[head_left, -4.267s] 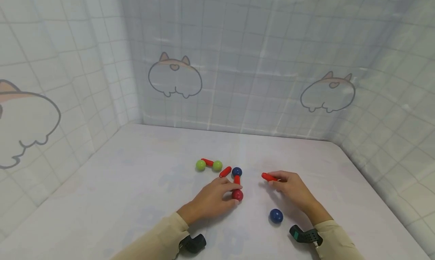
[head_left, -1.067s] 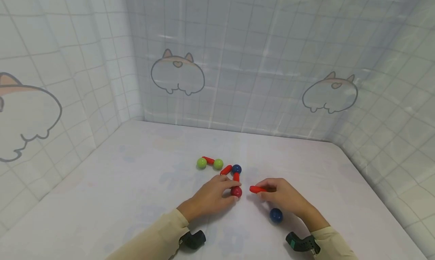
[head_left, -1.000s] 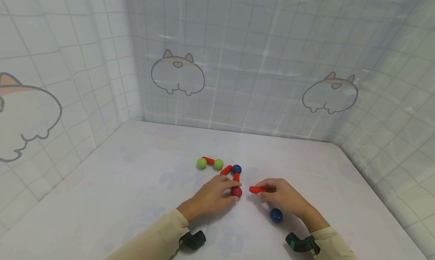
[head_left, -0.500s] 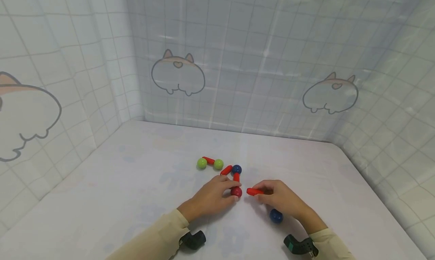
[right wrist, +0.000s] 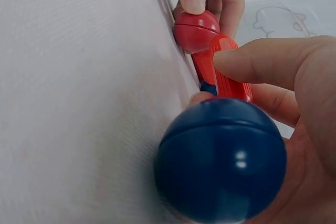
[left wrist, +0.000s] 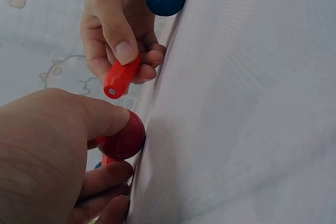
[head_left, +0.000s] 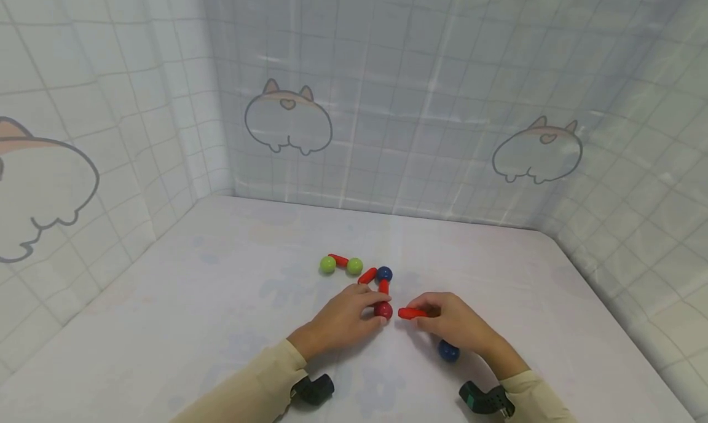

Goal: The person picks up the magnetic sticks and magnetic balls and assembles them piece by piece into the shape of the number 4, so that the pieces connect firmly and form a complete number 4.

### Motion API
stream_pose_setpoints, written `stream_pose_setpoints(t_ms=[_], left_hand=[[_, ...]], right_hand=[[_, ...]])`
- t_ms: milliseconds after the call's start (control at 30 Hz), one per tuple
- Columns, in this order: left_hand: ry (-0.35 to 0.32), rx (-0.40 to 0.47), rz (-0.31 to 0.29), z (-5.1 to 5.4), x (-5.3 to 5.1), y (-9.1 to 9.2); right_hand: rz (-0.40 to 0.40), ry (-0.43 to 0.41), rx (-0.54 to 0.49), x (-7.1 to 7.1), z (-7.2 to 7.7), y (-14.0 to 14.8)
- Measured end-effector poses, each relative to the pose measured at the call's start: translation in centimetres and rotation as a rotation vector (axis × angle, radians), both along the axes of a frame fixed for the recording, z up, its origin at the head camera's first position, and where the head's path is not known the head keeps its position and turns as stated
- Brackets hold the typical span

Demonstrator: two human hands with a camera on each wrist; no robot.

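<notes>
Two smooth, glossy green balls [head_left: 328, 264] sit on the cloth-textured tabletop [head_left: 232, 324], well apart from its left edge, with a back red stick [head_left: 340, 260] between them; rightward come a loose red stick [head_left: 367, 276], a shiny far blue ball [head_left: 384, 274], a middle red stick [head_left: 384, 286] and a seamed red ball [head_left: 383, 311]; the left hand [head_left: 343, 318] pinches this red ball between thumb and fingers; the right hand [head_left: 458, 324], nearer the tabletop's right edge, nips a ribbed held stick [head_left: 412, 313], its free end just beside the red ball, apart from it; it partly hides the near blue ball [head_left: 448, 351].
</notes>
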State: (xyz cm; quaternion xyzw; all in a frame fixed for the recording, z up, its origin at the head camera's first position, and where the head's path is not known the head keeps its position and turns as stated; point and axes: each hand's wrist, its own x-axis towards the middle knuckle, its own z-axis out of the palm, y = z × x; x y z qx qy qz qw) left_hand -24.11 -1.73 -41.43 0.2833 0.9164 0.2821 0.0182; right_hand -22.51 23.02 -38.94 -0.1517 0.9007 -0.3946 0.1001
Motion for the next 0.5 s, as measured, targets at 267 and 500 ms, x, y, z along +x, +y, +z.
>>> stream_pose_setpoints(t_ms=[267,500], left_hand=[[-0.014,0.008,0.003,0.03,-0.05,0.03],[-0.010,0.003,0.008,0.14,0.07,0.10]], right_hand=[[-0.015,0.009,0.025,0.05,-0.12,-0.22],[-0.024,0.012,0.039,0.09,-0.09,-0.41]])
